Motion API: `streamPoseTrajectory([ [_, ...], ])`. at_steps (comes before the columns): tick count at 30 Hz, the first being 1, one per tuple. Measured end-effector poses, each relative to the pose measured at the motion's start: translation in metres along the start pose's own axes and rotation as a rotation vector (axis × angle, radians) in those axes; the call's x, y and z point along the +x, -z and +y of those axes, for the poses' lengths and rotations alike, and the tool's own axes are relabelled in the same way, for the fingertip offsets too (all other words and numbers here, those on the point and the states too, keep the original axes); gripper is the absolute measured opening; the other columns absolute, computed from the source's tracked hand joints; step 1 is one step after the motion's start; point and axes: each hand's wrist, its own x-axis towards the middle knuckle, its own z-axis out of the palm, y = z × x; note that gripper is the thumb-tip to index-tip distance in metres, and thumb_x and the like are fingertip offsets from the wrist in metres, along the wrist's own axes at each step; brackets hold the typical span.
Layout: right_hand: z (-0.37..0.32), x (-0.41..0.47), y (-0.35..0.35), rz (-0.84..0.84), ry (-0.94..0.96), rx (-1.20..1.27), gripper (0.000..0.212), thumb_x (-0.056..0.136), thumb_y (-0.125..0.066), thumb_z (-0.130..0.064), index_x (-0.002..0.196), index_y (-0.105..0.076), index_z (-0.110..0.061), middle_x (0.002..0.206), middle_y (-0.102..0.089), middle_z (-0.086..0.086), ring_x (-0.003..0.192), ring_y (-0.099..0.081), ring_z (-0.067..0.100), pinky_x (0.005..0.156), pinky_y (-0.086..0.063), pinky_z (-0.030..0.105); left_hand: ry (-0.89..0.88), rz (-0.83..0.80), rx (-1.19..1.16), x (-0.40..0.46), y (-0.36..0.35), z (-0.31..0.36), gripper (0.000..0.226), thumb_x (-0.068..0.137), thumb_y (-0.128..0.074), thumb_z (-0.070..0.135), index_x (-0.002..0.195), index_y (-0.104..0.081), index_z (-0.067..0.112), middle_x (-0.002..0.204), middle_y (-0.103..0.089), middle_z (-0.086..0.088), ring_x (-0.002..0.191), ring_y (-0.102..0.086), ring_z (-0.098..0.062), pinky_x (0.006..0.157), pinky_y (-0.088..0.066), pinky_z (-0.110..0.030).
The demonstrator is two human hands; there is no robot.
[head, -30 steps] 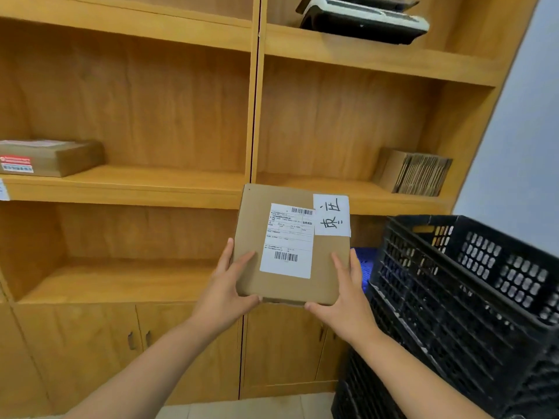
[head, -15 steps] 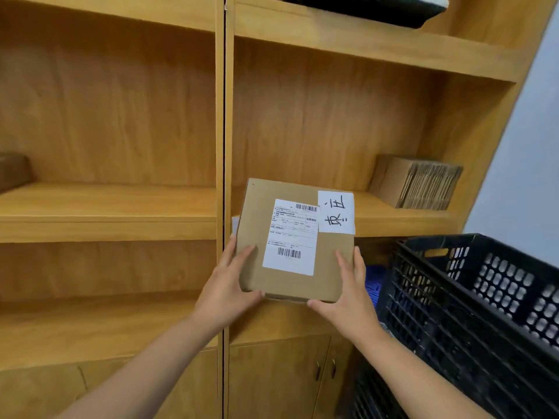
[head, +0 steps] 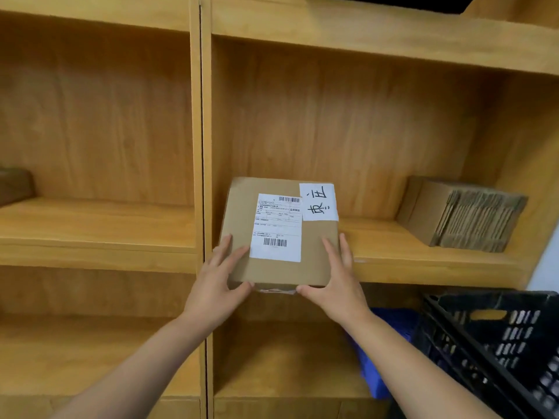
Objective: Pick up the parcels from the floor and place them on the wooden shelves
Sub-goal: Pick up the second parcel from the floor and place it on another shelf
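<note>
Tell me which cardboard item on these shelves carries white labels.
The parcel held between the left hand and right hand. The cardboard stack at right shows no labels.

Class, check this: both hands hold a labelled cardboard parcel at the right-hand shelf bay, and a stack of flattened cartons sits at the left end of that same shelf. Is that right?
Not quite. The head view shows the stack of flattened cartons at the right end of that shelf. Otherwise correct: left hand and right hand hold the labelled parcel.
</note>
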Motion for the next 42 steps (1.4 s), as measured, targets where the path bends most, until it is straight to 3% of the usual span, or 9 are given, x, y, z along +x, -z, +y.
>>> streamPoseTrajectory([
  [5,0.007,0.036,-0.004,0.009,0.059,0.072,0.090,0.066,-0.076,-0.045,0.140,-0.026,-0.042,0.154,0.008,-0.022,0.139,-0.022,0.012,0.104,-0.038,0.035,0.018,0.031,0.190,0.028,0.002,0.010,0.057,0.087,-0.050,0.044,0.140,-0.028,0.041,0.156,-0.009,0.016,0.144,-0.006,-0.016,0.114,-0.023,-0.045],
  [9,0.007,0.059,-0.003,0.020,0.082,-0.080,0.077,0.067,-0.066,-0.061,0.136,-0.037,-0.040,0.157,-0.004,-0.015,0.128,-0.041,0.022,0.099,-0.040,0.034,-0.124,0.138,0.535,0.048,0.004,0.007,0.055,0.088,-0.025,0.052,0.139,-0.037,0.035,0.149,-0.036,0.009,0.143,-0.014,-0.021,0.116,-0.006,-0.042],
  [11,0.005,0.071,-0.001,0.011,0.084,-0.154,0.076,0.068,-0.060,-0.068,0.136,-0.038,-0.042,0.157,-0.010,-0.013,0.126,-0.044,0.028,0.102,-0.039,0.037,-0.212,0.197,0.653,0.058,0.002,0.007,0.049,0.092,-0.026,0.043,0.133,-0.048,0.028,0.137,-0.053,0.004,0.137,-0.033,-0.024,0.114,-0.008,-0.040],
  [14,0.004,0.087,0.001,0.008,0.095,-0.225,0.077,0.070,-0.056,-0.069,0.137,-0.036,-0.039,0.156,-0.016,-0.011,0.123,-0.046,0.031,0.104,-0.036,0.039,-0.252,0.225,0.698,0.072,-0.002,0.012,0.046,0.092,-0.026,0.032,0.126,-0.056,0.020,0.125,-0.063,-0.001,0.123,-0.051,-0.023,0.112,-0.023,-0.036],
  [17,0.003,0.098,0.001,0.061,0.133,-0.274,0.078,0.074,-0.055,-0.066,0.140,-0.032,-0.032,0.155,-0.019,-0.007,0.124,-0.046,0.028,0.105,-0.032,0.038,-0.277,0.264,0.741,0.084,-0.008,0.011,0.035,0.087,-0.050,0.018,0.120,-0.059,0.015,0.118,-0.066,-0.005,0.113,-0.059,-0.024,0.105,-0.035,-0.040],
  [19,0.006,0.102,-0.002,0.090,0.176,-0.326,0.074,0.078,-0.054,-0.063,0.140,-0.034,-0.029,0.154,-0.023,-0.003,0.124,-0.047,0.023,0.106,-0.030,0.037,-0.260,0.262,0.762,0.092,-0.010,0.009,0.041,0.079,-0.063,0.010,0.119,-0.060,0.013,0.117,-0.067,-0.007,0.111,-0.061,-0.026,0.104,-0.037,-0.040],
  [25,0.020,0.111,-0.022,0.127,0.245,-0.383,0.066,0.081,-0.050,-0.060,0.136,-0.040,-0.025,0.145,-0.040,0.004,0.124,-0.048,0.023,0.107,-0.030,0.038,-0.239,0.217,0.767,0.109,-0.013,0.001,0.050,0.075,-0.060,0.011,0.125,-0.055,0.010,0.124,-0.062,-0.009,0.120,-0.054,-0.029,0.106,-0.034,-0.043],
  [34,0.016,0.133,-0.031,0.074,0.185,-0.353,0.061,0.084,-0.054,-0.052,0.137,-0.037,-0.025,0.144,-0.035,0.005,0.127,-0.041,0.026,0.107,-0.028,0.039,-0.216,0.035,0.884,0.131,-0.013,-0.014,0.083,0.071,-0.069,0.019,0.142,-0.027,0.013,0.146,-0.039,-0.009,0.136,-0.031,-0.029,0.115,-0.015,-0.041],
  [42,0.011,0.135,-0.033,0.043,0.118,-0.360,0.061,0.085,-0.053,-0.050,0.138,-0.032,-0.028,0.147,-0.029,0.002,0.129,-0.037,0.026,0.105,-0.031,0.041,-0.226,0.034,0.910,0.133,-0.015,-0.017,0.084,0.076,-0.063,0.018,0.145,-0.016,0.014,0.151,-0.029,-0.009,0.140,-0.023,-0.029,0.116,-0.006,-0.040],
])
